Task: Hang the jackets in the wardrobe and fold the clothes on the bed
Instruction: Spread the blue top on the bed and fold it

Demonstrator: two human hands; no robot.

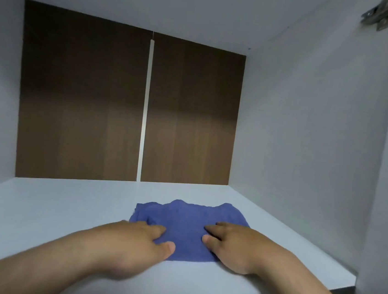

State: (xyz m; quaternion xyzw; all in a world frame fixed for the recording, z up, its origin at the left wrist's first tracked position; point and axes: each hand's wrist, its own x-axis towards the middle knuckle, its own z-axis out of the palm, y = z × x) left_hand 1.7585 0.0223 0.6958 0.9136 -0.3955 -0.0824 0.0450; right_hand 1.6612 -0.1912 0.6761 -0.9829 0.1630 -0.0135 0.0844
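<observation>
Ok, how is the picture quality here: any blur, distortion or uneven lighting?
Head view: wide-angle bending skews the white shelf; the brown back panel is dark above and lit lower down; the left hand is slightly motion-smeared at the wrist; the blue folded garment is fairly sharp; no glare.

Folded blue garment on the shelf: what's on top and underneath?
The folded blue cloth garment lies on the flat white wardrobe shelf. The left hand and right hand rest on top. Anything between cloth and shelf is hidden.
</observation>
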